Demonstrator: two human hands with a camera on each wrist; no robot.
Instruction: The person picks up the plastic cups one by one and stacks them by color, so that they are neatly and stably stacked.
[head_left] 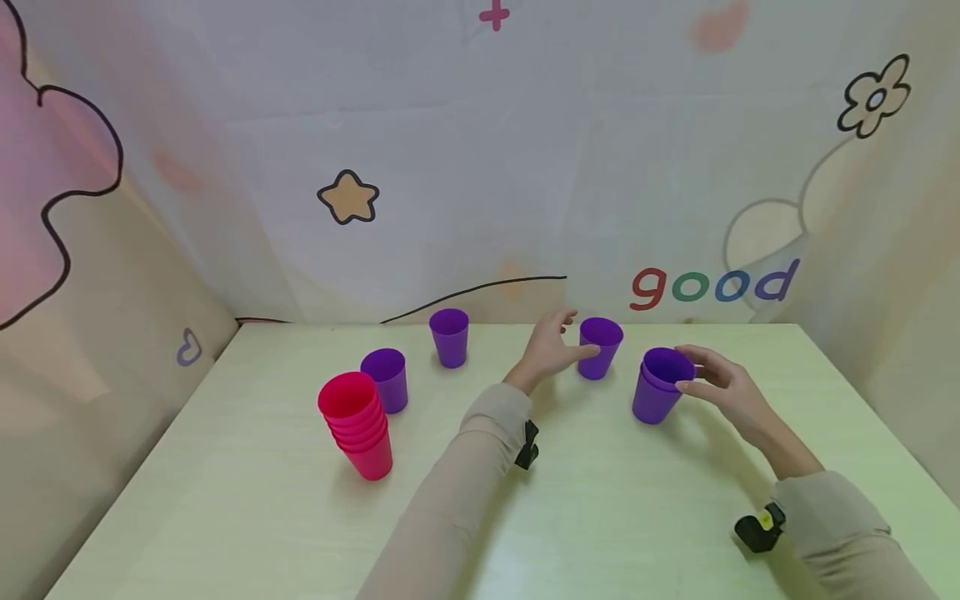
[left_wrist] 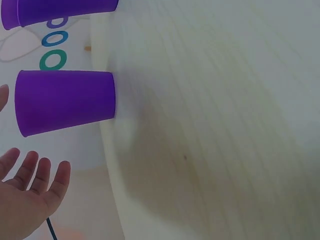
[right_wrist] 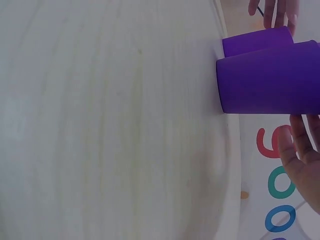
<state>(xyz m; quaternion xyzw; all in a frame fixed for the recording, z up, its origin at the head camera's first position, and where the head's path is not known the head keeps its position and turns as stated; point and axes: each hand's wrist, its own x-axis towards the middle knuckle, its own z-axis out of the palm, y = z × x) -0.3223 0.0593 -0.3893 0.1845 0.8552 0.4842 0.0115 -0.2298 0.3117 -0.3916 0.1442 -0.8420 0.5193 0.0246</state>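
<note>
In the head view, my left hand spreads its fingers beside a single purple cup, the thumb passing in front of the cup. The left wrist view shows that cup upright, with a gap between it and the fingers. Further right stand two nested purple cups. My right hand is at their right side, fingers behind the rim and thumb in front. In the right wrist view the fingers look relaxed close against the nested cups; whether they touch is unclear.
A leaning-looking stack of several pink-red cups stands at the left on the pale table. Just behind it is a purple cup, and another purple cup stands farther back. A printed curtain rises behind the table.
</note>
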